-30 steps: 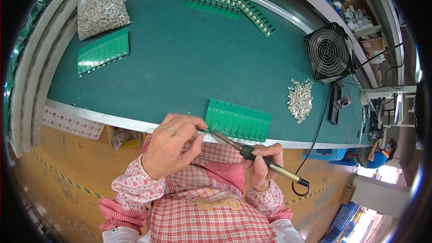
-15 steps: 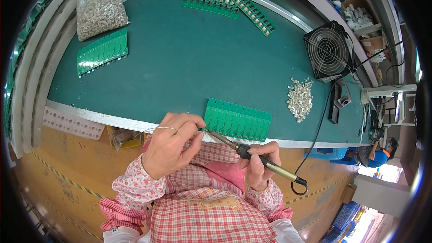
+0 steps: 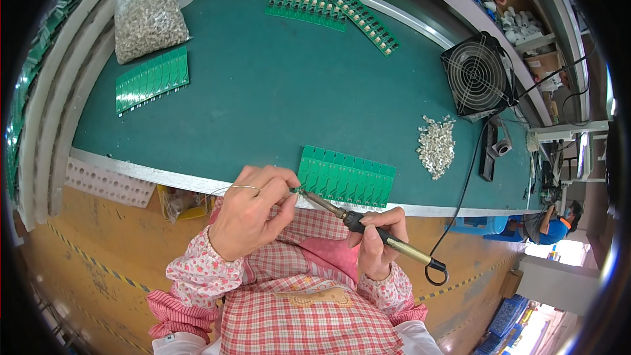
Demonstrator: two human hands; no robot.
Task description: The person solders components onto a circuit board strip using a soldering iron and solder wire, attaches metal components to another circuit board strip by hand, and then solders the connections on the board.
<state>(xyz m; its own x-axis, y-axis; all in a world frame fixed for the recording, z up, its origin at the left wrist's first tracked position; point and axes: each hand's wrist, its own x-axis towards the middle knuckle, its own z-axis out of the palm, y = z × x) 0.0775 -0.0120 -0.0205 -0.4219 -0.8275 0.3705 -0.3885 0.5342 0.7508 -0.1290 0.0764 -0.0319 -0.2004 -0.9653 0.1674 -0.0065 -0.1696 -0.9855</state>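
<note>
A green circuit board panel [image 3: 346, 174] lies at the near edge of the green mat. My left hand [image 3: 256, 209] pinches a thin solder wire [image 3: 217, 190] at the panel's lower-left corner. A soldering iron [image 3: 411, 250] with a dark and gold handle is in my right hand [image 3: 381, 243], its metal tip pointing up-left at that corner, close to my left fingertips. The exact contact point of tip and wire is too small to make out.
A bag of small parts [image 3: 150, 23], another board panel [image 3: 151, 82] and populated boards [image 3: 368, 23] sit farther back. A fan [image 3: 476, 75], loose parts [image 3: 435, 148] and a holder [image 3: 499, 148] are right. A seated co-worker [image 3: 552, 223] is at far right.
The iron and my right hand have shifted slightly left and up toward the panel's corner. My left hand holds nearly the same place and pinch.
</note>
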